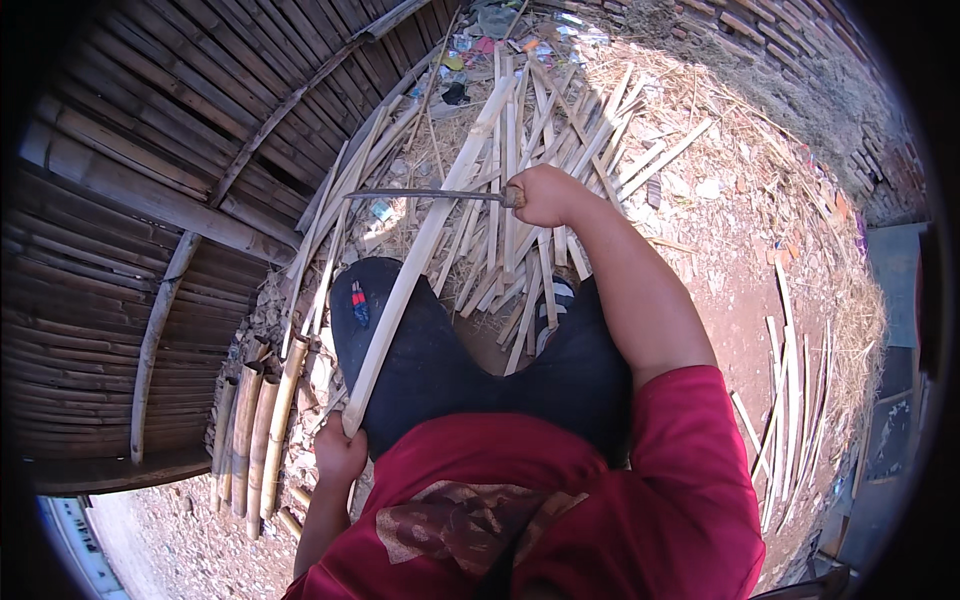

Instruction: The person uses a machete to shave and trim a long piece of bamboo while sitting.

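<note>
My right hand (541, 196) is closed round the short handle of a machete, out in front of my knees. The dark machete blade (425, 194) points left and lies across a long pale bamboo strip (415, 262). Low on the left, beside my thigh, my left hand (341, 450) grips the near end of that strip. From there the strip slants up over my left leg, away to the far pile. Whether the blade's edge has bitten into the strip, I cannot tell.
Many split bamboo strips (505, 235) are heaped on the ground ahead. Several bamboo poles (262, 430) stand at the left, near a bamboo slat wall (90, 300). More thin strips (795, 410) lie at right. A brick wall (770, 40) rises at far right.
</note>
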{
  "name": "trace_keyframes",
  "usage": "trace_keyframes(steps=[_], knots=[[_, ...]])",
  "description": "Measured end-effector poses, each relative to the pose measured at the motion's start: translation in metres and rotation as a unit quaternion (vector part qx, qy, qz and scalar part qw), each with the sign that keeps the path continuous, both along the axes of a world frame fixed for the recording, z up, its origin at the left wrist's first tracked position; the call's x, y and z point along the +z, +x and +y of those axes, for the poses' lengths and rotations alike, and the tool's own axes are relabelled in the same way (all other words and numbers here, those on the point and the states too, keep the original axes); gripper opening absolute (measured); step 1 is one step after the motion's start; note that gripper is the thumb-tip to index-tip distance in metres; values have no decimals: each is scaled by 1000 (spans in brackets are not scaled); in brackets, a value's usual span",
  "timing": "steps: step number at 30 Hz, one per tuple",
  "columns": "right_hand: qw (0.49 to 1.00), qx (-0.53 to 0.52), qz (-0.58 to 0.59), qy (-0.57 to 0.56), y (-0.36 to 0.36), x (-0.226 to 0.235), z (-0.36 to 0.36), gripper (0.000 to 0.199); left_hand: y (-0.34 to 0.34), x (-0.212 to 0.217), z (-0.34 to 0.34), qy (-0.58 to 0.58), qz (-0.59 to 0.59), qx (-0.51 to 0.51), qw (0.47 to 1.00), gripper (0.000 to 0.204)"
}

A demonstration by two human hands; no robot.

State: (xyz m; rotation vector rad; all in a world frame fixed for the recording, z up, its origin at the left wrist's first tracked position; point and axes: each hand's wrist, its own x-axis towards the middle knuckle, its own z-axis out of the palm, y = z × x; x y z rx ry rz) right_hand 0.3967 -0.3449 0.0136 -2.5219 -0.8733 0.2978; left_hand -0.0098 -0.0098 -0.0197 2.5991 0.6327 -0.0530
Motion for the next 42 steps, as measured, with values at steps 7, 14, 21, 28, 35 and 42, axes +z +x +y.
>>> trace_keyframes(steps=[7,14,21,28,35,42], knots=[[989,86,-96,-68,-50,42,31,23,-11,-14,4,-37,-31,16,999,19],[996,-68,-50,29,17,0,-13,25,1,-5,4,-19,2,2,1000,21],[986,79,-120,-81,-52,49,36,21,-9,-21,8,-2,-39,-13,999,20],[991,-121,-50,25,26,8,-26,35,6,-13,8,37,-17,-9,999,18],[991,25,-128,-32,-32,43,11,20,-8,-18,10,20,-27,-13,999,17],[990,-113,22,82,30,16,-48,27,4,-13,9,44,-30,-28,998,16]])
